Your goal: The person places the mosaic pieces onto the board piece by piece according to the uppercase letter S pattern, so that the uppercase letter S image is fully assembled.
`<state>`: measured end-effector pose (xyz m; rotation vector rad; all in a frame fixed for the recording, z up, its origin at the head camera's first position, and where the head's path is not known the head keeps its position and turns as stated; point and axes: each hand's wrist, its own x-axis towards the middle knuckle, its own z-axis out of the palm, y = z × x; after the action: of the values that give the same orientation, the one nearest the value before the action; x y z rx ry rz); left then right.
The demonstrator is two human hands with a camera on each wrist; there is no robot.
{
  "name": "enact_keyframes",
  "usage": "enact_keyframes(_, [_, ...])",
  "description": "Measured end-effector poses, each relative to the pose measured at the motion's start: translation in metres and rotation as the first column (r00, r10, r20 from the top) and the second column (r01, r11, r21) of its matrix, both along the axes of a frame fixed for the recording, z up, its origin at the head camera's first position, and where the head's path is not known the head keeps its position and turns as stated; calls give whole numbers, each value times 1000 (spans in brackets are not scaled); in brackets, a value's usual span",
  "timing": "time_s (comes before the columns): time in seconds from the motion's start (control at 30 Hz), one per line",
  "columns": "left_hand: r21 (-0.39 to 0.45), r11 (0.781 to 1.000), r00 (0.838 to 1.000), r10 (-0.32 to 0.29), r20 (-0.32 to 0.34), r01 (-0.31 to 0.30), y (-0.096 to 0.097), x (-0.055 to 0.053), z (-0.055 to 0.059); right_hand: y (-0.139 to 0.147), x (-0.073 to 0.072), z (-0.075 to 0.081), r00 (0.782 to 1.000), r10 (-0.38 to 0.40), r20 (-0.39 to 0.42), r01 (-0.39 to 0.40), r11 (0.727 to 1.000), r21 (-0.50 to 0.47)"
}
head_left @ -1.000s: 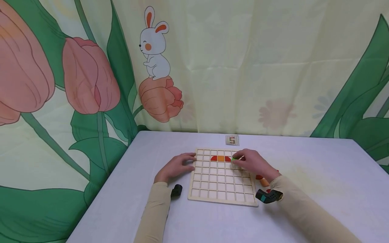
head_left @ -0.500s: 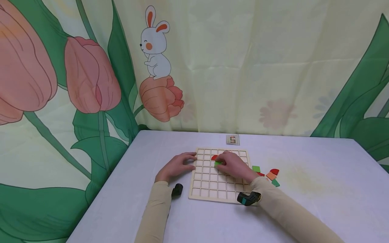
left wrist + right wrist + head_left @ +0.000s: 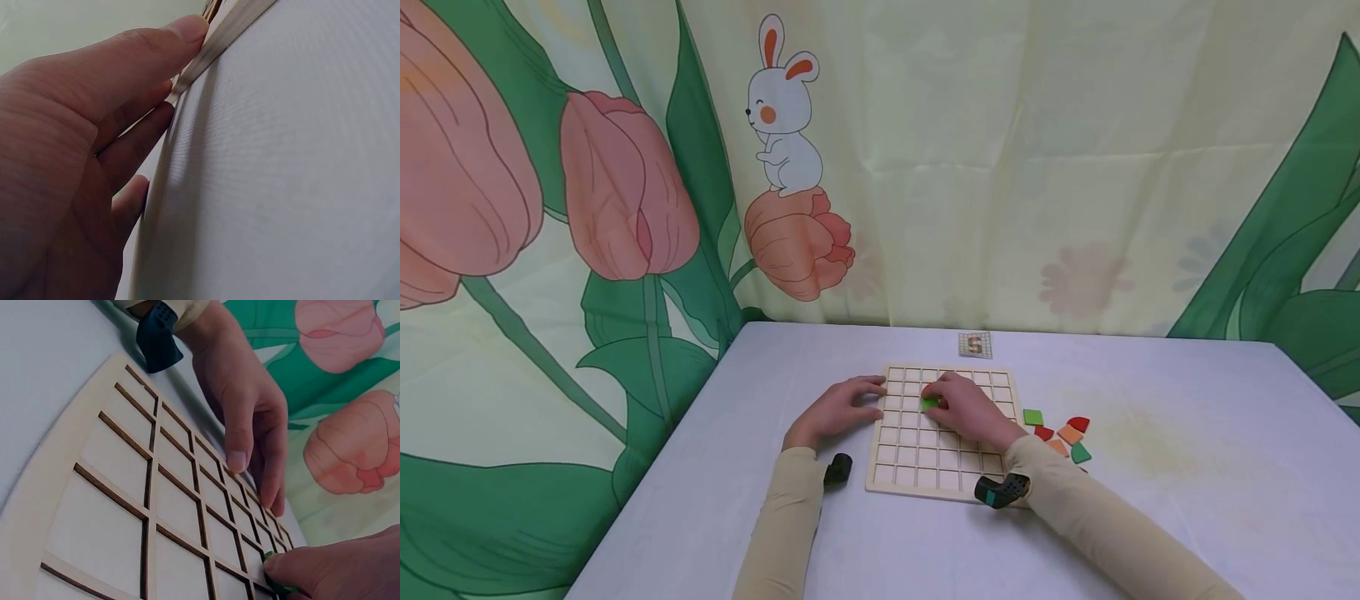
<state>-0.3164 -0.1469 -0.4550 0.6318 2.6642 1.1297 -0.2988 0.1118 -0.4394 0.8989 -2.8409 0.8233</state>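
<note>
A wooden grid board (image 3: 917,460) lies on the white table. My left hand (image 3: 838,410) rests at its left edge, fingers and thumb spread and touching the rim; the left wrist view shows the thumb (image 3: 144,47) against the wooden edge. Over the upper grid, my right hand (image 3: 968,410) pinches a green tile (image 3: 930,404) between thumb and fingers. Just above that tile shows part of a red quarter-round tile (image 3: 927,388); my right hand covers the cells to its right. In the right wrist view the green tile (image 3: 284,590) is mostly hidden by my thumb.
Right of the board lie loose tiles: a green square (image 3: 1033,417), a red rounded piece (image 3: 1078,424), an orange piece (image 3: 1070,434) and a dark green piece (image 3: 1080,452). A small pattern card (image 3: 975,344) lies behind the board. A patterned curtain (image 3: 955,167) hangs beyond the table.
My right hand has carried the green tile leftward and slightly nearer, from the right end of the red-orange-red row to below its left red tile. My left hand has stayed at the board's edge.
</note>
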Motion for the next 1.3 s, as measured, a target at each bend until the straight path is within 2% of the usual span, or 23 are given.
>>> enact_keyframes(0.3, [-27,1000,1000,-3,-11,3,1,-1,-1,-1,1,2,999,-39,-7,39,999,-16])
enact_keyframes(0.67, [-28,1000,1000,-8,-10,8,1,0,1,0,2,2,999,-36,-19,36,999,-11])
enact_keyframes(1.3, [-15,1000,1000,12,17,-12,1,2,2,-1,2,0,996,-82,18,82,996,-31])
